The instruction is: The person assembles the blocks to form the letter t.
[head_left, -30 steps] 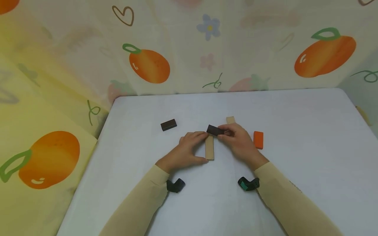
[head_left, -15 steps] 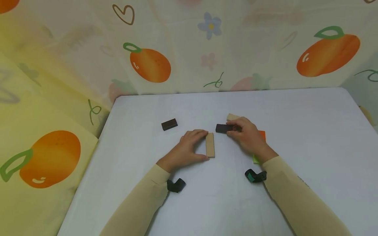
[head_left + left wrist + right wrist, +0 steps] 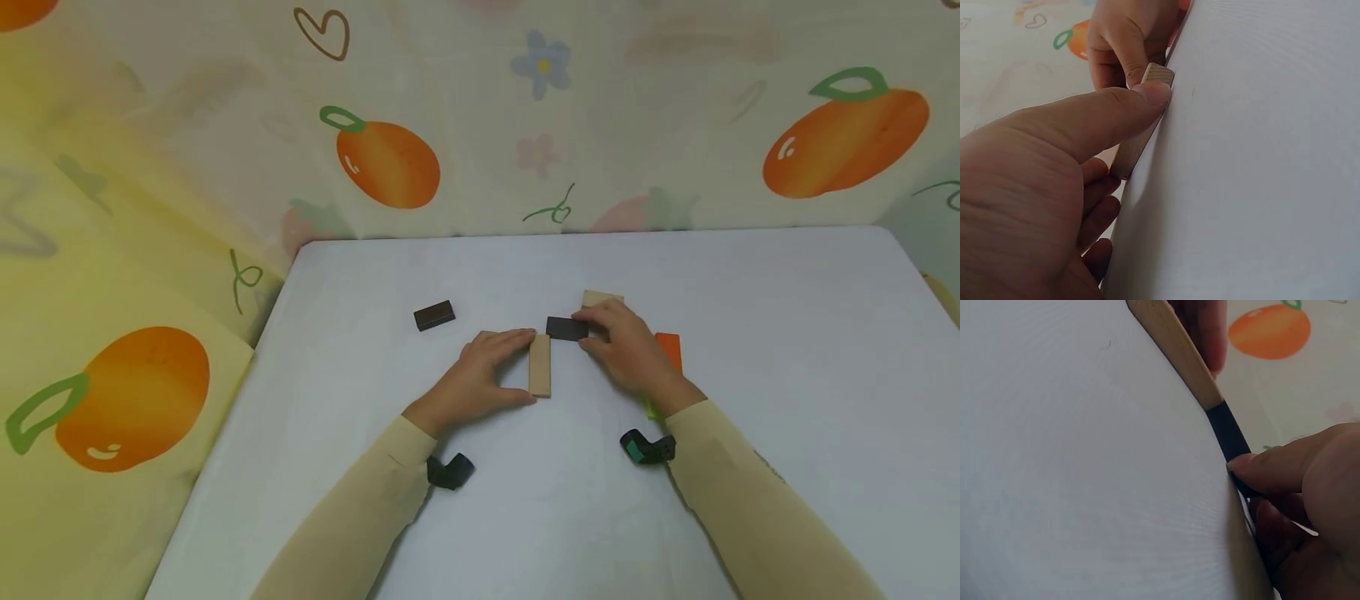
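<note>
My left hand [image 3: 480, 375] pinches a pale wooden block [image 3: 540, 367] end to end, with the thumb on its near end and fingers at its far end. This block lies lengthwise away from me on the white table. At its far right corner sits a dark block [image 3: 566, 328], turned crosswise, its right end pinched between thumb and fingers of my right hand [image 3: 626, 346]. In the right wrist view the dark block [image 3: 1229, 431] appears to meet the end of the wooden block [image 3: 1179, 350]; whether they truly touch I cannot tell.
Another dark block [image 3: 434, 315] lies at the back left. Behind my right hand, a second pale block [image 3: 600, 297] is partly covered. An orange block [image 3: 670, 346] and a yellow-green piece [image 3: 651, 409] show beside the right wrist. A patterned cloth [image 3: 465, 83] hangs behind the table.
The right hand has shifted the dark block right from above the wooden block's far end, straightened it crosswise, then brought it back close to the corner. The left hand keeps its hold.
</note>
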`<state>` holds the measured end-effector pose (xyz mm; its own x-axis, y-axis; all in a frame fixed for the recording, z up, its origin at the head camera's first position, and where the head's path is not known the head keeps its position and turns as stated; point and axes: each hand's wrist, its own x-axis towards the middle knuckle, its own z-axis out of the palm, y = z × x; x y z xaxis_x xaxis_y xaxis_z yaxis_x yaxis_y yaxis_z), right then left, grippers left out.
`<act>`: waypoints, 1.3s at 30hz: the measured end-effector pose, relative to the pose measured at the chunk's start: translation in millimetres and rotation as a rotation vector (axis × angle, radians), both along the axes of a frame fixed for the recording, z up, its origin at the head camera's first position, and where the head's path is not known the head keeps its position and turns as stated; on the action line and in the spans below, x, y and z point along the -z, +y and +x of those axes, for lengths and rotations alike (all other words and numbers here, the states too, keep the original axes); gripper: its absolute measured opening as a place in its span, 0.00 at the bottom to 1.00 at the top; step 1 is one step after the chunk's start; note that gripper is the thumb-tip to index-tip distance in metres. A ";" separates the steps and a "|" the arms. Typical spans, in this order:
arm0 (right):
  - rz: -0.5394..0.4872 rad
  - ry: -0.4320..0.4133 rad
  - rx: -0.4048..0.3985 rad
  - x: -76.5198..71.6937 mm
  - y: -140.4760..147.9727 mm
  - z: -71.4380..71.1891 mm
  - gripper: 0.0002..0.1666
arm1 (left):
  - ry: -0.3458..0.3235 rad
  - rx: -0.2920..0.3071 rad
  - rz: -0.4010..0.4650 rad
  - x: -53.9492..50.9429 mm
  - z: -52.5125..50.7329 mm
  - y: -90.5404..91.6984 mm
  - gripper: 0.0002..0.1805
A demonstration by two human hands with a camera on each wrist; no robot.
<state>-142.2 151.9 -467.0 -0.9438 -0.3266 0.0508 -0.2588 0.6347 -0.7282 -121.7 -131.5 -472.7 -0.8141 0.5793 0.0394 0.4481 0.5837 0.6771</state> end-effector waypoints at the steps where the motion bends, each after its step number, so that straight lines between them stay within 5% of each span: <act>1: 0.000 0.007 -0.002 0.0 -0.1 0.6 0.23 | 0.005 0.001 -0.003 0.3 -0.1 0.5 0.51; 39: 0.020 0.055 -0.011 4.9 -3.1 1.3 0.24 | 0.013 -0.004 -0.012 1.2 2.2 2.5 0.52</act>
<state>-140.9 148.8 -471.9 -0.9360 -0.3387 0.0961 -0.3056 0.6458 -0.6997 -119.6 -129.0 -473.9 -0.8157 0.5768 0.0435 0.4549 0.5934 0.6640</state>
